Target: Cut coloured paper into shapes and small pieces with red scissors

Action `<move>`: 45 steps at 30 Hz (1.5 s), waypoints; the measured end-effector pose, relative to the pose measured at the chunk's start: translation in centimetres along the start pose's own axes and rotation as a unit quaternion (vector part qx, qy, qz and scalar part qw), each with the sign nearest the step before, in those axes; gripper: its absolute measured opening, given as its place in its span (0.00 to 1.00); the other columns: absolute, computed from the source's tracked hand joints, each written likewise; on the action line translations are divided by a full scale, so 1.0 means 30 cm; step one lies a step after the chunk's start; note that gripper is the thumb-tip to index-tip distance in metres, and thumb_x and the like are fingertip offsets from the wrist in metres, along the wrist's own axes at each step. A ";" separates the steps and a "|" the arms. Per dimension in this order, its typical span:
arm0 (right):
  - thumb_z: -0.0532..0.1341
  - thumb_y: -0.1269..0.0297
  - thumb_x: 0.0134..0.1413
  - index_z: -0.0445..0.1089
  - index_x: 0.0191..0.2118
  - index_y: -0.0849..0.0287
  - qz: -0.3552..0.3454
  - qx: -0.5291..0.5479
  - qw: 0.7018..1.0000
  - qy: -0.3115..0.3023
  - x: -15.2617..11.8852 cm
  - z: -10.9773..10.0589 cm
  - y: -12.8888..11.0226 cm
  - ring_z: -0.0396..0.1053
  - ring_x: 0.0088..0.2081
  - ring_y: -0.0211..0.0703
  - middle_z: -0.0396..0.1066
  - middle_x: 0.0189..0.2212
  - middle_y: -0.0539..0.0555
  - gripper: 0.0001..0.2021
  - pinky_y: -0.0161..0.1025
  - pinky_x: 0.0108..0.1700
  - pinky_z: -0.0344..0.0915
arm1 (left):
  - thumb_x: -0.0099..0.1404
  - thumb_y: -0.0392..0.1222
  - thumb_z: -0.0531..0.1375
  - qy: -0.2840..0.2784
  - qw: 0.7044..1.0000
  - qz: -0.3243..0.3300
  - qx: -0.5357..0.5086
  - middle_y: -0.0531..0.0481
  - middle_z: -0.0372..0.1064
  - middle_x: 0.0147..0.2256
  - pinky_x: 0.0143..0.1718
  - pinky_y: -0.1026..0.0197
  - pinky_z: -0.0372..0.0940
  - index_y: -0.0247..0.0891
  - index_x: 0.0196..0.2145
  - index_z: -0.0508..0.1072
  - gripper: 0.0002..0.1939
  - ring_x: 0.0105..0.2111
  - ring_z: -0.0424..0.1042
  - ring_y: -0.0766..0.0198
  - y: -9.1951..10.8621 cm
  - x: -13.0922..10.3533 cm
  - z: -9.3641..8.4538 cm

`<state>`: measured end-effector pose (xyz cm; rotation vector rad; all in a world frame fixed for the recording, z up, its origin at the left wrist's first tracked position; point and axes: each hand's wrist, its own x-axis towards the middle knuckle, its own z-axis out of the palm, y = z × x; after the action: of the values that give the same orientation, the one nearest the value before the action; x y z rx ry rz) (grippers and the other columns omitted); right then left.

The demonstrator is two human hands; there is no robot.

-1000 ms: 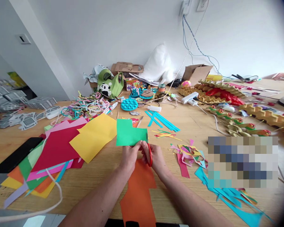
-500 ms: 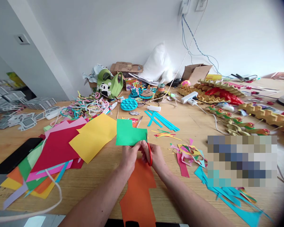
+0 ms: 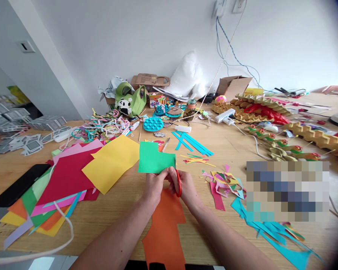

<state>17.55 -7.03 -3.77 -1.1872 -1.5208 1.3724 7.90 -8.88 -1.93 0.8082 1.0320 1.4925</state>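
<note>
A green sheet of paper (image 3: 154, 161), notched at its upper right, is pinched along its lower edge by my left hand (image 3: 155, 185). My right hand (image 3: 186, 187) is closed round red-handled scissors (image 3: 178, 183). Their blades stand at the right edge of the green paper, mostly hidden by it and by my fingers. Both hands meet just under the sheet, thumbs close together. Beneath my wrists an orange sheet of paper (image 3: 166, 228) with cut, uneven edges lies on the table.
Left of my hands lie a yellow sheet (image 3: 112, 165), a dark red sheet (image 3: 69, 176) and a black phone-like slab (image 3: 19, 185). Blue paper strips (image 3: 195, 144) lie ahead. Colourful scraps (image 3: 225, 183) and blue offcuts (image 3: 270, 228) spread to the right. A green panda bag (image 3: 131, 99) stands behind.
Almost nothing differs. The green paper has shifted very slightly to the right, while both hands keep their hold.
</note>
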 end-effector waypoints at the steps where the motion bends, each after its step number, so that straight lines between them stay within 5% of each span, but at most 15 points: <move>1: 0.52 0.37 0.53 0.70 0.24 0.64 -0.001 0.000 1.000 0.001 0.000 0.000 0.000 0.59 0.12 0.34 0.64 0.10 0.51 0.31 0.30 0.16 0.53 | 0.54 0.49 0.63 -0.002 1.000 -0.002 0.000 0.52 0.62 0.14 0.11 0.62 0.57 0.37 0.16 0.66 0.17 0.12 0.61 0.65 0.000 0.000 0.000; 45: 0.53 0.38 0.53 0.62 0.18 0.60 0.018 0.019 1.000 0.006 0.013 -0.017 -0.007 0.58 0.12 0.34 0.62 0.09 0.50 0.29 0.30 0.16 0.52 | 0.50 0.46 0.66 0.043 0.999 -0.030 0.002 0.52 0.65 0.16 0.15 0.62 0.60 0.36 0.20 0.71 0.12 0.14 0.62 0.66 -0.023 0.009 0.000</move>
<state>17.88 -6.50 -3.52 -1.2023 -1.4649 1.4090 8.11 -8.59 -2.57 0.7135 1.1142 1.4856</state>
